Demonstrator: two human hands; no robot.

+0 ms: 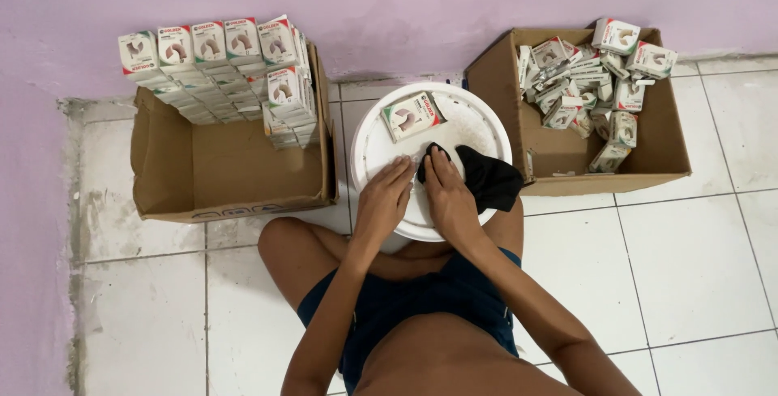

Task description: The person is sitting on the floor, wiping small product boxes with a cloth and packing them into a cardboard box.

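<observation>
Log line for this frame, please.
left hand flat on white round lid | right hand on black cloth | small box on lid | cardboard boxes either side

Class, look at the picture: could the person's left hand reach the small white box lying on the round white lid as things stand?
Probably yes. The left hand rests on the round white lid, and the small white box lies just beyond its fingers with nothing between.

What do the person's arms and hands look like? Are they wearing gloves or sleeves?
No gloves and no sleeves. The left hand and right hand are bare, and both arms are bare up to the picture's edge. No rings, watch or bracelets show. The only clothing showing is dark blue shorts.
</observation>
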